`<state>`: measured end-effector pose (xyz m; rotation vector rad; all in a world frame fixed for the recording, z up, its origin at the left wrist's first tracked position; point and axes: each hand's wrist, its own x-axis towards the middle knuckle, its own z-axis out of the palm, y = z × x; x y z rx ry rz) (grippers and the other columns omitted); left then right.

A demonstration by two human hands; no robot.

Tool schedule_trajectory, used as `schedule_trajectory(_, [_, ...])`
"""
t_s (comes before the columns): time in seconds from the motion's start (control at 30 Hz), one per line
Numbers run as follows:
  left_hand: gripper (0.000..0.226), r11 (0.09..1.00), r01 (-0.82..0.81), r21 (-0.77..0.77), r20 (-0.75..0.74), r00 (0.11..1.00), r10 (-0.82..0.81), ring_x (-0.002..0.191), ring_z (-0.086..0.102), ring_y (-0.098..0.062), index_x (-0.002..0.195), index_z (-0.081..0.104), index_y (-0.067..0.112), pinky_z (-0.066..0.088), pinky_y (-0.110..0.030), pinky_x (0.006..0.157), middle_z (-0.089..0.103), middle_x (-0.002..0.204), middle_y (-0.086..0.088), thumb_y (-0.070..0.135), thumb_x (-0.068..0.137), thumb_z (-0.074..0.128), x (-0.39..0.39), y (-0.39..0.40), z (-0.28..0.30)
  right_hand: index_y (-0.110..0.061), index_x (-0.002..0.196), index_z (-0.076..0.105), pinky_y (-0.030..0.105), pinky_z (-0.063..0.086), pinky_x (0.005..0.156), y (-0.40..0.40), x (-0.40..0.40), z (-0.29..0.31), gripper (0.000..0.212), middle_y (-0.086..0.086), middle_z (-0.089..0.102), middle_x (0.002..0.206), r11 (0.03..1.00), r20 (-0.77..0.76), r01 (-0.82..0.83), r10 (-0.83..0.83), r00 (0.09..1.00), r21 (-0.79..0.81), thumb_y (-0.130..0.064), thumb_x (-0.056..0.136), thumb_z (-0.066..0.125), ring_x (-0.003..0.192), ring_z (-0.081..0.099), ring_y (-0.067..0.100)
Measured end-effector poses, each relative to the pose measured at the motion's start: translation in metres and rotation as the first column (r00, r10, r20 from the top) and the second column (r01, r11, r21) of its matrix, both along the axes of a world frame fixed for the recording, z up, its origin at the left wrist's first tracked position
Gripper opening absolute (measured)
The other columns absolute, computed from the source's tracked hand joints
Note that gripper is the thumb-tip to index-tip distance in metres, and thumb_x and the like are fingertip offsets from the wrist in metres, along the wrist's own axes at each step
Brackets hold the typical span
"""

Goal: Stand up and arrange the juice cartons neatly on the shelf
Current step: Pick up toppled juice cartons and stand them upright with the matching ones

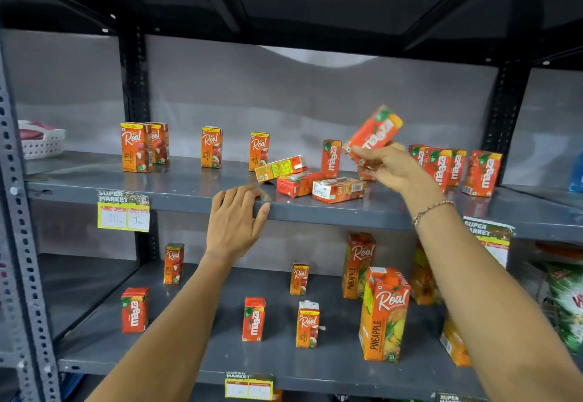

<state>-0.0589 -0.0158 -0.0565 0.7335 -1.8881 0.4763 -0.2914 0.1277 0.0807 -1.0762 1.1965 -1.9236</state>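
My right hand [389, 166] grips a small orange Maaza carton [375, 133], tilted in the air above the middle shelf [189, 192]. Three cartons lie flat below it: a yellow-sided one [279, 168], a red one [298, 183] and a Real one [337, 189]. One Maaza carton [331, 158] stands just behind them. Several Maaza cartons [454, 168] stand in a group at the right. Small Real cartons [135, 151] stand spaced along the left part. My left hand [236, 220] rests on the shelf's front edge, holding no carton.
The lower shelf [205, 360] holds small upright cartons [254, 319] and tall pineapple Real cartons [383, 315]. A white basket [42, 143] sits far left. Detergent bags [568, 304] stand at the lower right. Price tags [123, 211] hang from the shelf edges. A dark shelf [284, 17] runs overhead.
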Motion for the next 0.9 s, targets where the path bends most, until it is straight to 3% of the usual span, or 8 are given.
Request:
schedule_trajectory(0.13, [0.040, 0.999, 0.007, -0.031, -0.042, 0.999, -0.008, 0.091, 0.058, -0.020, 0.099, 0.056, 0.018, 0.030, -0.029, 0.088, 0.064, 0.103, -0.002, 0.046, 0.096, 0.028, -0.002, 0.001, -0.001, -0.008, 0.093, 0.056, 0.023, 0.053, 0.066, -0.019, -0.042, 0.000, 0.027, 0.003, 0.064, 0.087, 0.971, -0.203, 0.180, -0.146, 0.968, 0.158, 0.006, 0.075, 0.070, 0.093, 0.062, 0.020])
schedule_trajectory(0.2, [0.045, 1.000, 0.009, -0.030, -0.048, 0.999, -0.010, 0.092, 0.058, -0.020, 0.100, 0.057, 0.017, 0.030, -0.030, 0.089, 0.064, 0.103, -0.003, 0.048, 0.097, 0.024, -0.002, 0.001, -0.002, -0.006, 0.091, 0.057, 0.028, 0.054, 0.074, -0.029, -0.061, -0.006, 0.028, 0.006, 0.065, 0.090, 0.932, -0.340, 0.252, -0.155, 0.928, 0.262, 0.008, 0.072, 0.073, 0.103, 0.060, 0.025])
schedule_trajectory(0.3, [0.051, 1.000, -0.001, -0.015, -0.049, 0.999, 0.000, 0.090, 0.058, -0.022, 0.100, 0.058, 0.015, 0.031, -0.031, 0.089, 0.064, 0.103, -0.004, 0.049, 0.097, 0.021, -0.003, 0.001, -0.002, -0.001, 0.116, 0.049, 0.035, 0.049, 0.091, -0.040, -0.083, -0.017, 0.057, 0.014, 0.061, 0.113, 0.861, -0.511, 0.375, -0.163, 0.844, 0.343, 0.006, 0.067, 0.078, 0.106, 0.058, 0.025])
schedule_trajectory(0.37, [0.051, 1.000, -0.013, -0.015, -0.047, 0.999, 0.012, 0.091, 0.058, -0.023, 0.100, 0.058, 0.015, 0.031, -0.031, 0.089, 0.064, 0.103, -0.004, 0.049, 0.097, 0.021, -0.004, 0.000, -0.003, -0.001, 0.124, 0.041, 0.033, 0.049, 0.088, -0.043, -0.091, -0.023, 0.071, 0.013, 0.057, 0.118, 0.860, -0.554, 0.398, -0.172, 0.815, 0.319, 0.006, 0.065, 0.079, 0.102, 0.057, 0.022])
schedule_trajectory(0.47, [0.052, 1.000, -0.019, 0.000, -0.042, 0.999, 0.019, 0.092, 0.058, -0.024, 0.101, 0.059, 0.013, 0.031, -0.032, 0.089, 0.064, 0.104, -0.006, 0.049, 0.097, 0.021, -0.005, 0.000, -0.003, -0.006, 0.129, 0.037, 0.040, 0.046, 0.097, -0.047, -0.099, -0.028, 0.081, 0.013, 0.055, 0.124, 0.863, -0.629, 0.406, -0.141, 0.764, 0.300, 0.002, 0.063, 0.082, 0.114, 0.054, 0.026])
schedule_trajectory(0.63, [0.050, 0.999, -0.039, 0.012, -0.038, 0.999, 0.039, 0.093, 0.057, -0.025, 0.102, 0.057, 0.013, 0.031, -0.034, 0.090, 0.063, 0.104, -0.007, 0.048, 0.096, 0.022, -0.006, -0.001, -0.005, -0.010, 0.131, 0.044, 0.045, 0.041, 0.104, -0.050, -0.108, -0.033, 0.075, 0.011, 0.057, 0.128, 0.835, -0.737, 0.443, -0.069, 0.672, 0.326, -0.010, 0.067, 0.082, 0.119, 0.053, 0.028])
schedule_trajectory(0.9, [0.048, 0.998, -0.066, 0.009, -0.034, 0.997, 0.066, 0.092, 0.056, -0.025, 0.101, 0.056, 0.013, 0.030, -0.033, 0.090, 0.062, 0.103, -0.007, 0.047, 0.097, 0.023, -0.006, 0.001, -0.005, -0.007, 0.128, 0.049, 0.043, 0.041, 0.103, -0.055, -0.113, -0.033, 0.070, 0.014, 0.057, 0.129, 0.760, -0.830, 0.595, -0.138, 0.540, 0.261, -0.017, 0.067, 0.083, 0.119, 0.053, 0.031])
